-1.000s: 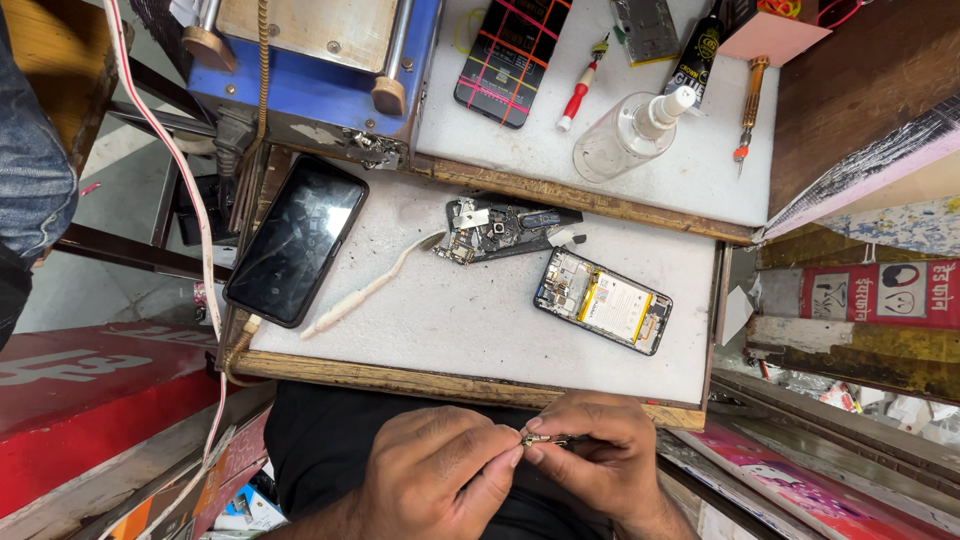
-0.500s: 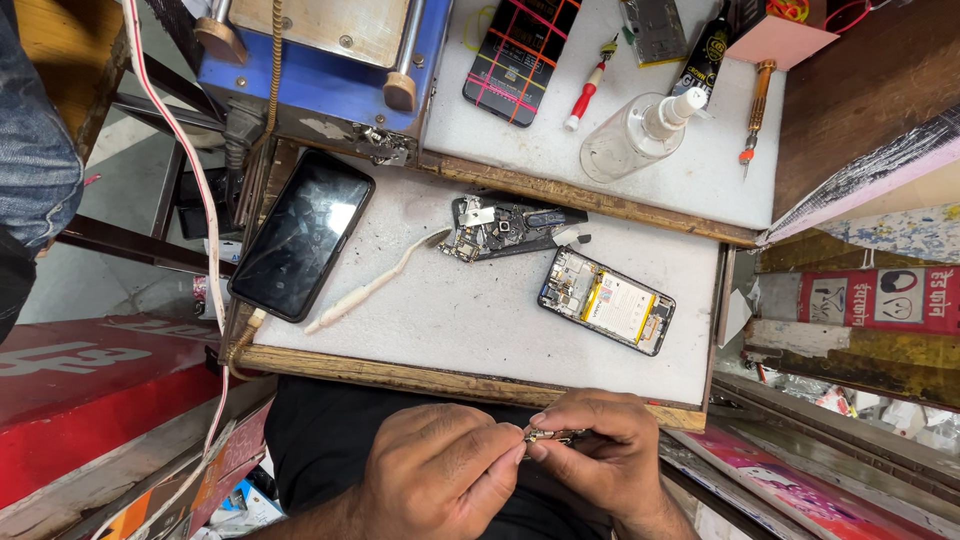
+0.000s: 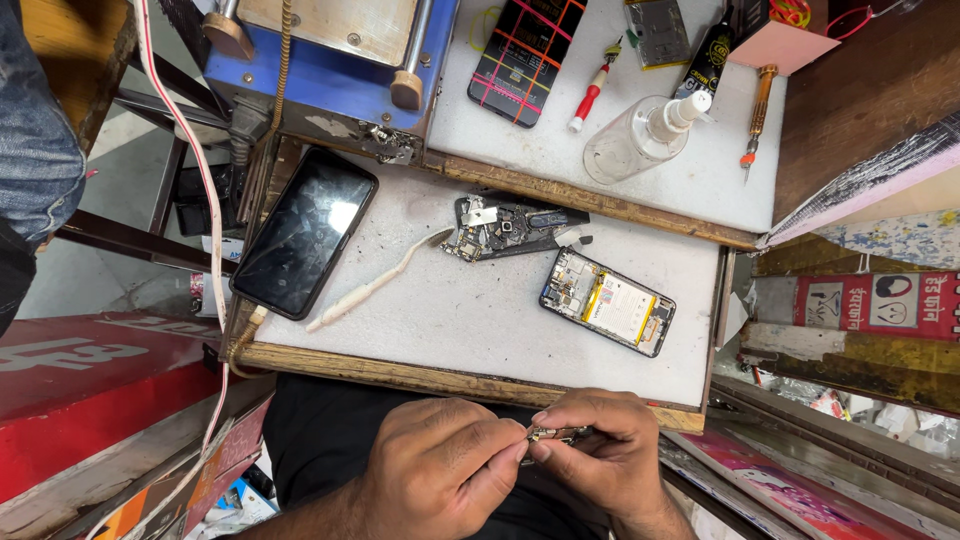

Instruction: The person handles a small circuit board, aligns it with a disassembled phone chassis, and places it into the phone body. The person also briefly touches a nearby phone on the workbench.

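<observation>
Head view: your left hand (image 3: 440,470) and right hand (image 3: 600,450) pinch one small metal part (image 3: 556,434).
Grip: fingertips only, light.
Support: rest your wrists near the board edge (image 3: 420,378).

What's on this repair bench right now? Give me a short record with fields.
Left hand: pinches a small metal part with the right hand
Right hand: grips the same part from the other side
Work board: white, wood-edged
Opened phone: back off, battery showing, right side of board
Circuit assembly: behind the opened phone
Black phone: screen up, left edge, cable plugged in
Clear bottle: lying on the far board
</observation>
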